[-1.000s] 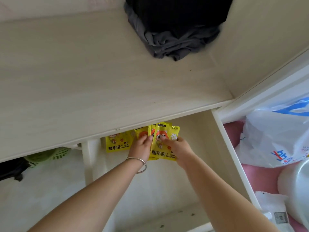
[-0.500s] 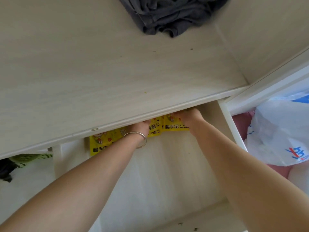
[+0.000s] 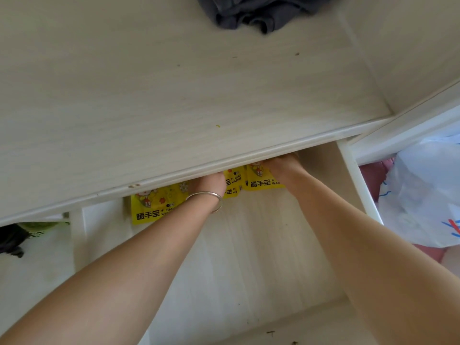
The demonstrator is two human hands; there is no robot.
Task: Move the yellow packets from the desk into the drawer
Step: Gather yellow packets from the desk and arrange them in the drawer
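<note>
The yellow packets (image 3: 154, 207) lie at the back of the open drawer (image 3: 261, 257), half under the table (image 3: 174, 108) edge. The left hand (image 3: 209, 183), then the right hand (image 3: 281, 165), reach onto them beneath that edge. Their fingers are hidden, so I cannot tell their grip.

Pale wood-grain desk top (image 3: 154, 100) with white front edge. Dark grey cloth (image 3: 258, 13) bunched at its far side. White upright panel (image 3: 358, 180) on the right; beyond it a white plastic bag (image 3: 423, 195) on pink fabric (image 3: 371, 175). Green mesh basket (image 3: 42, 226) lower left. Soft daylight.
</note>
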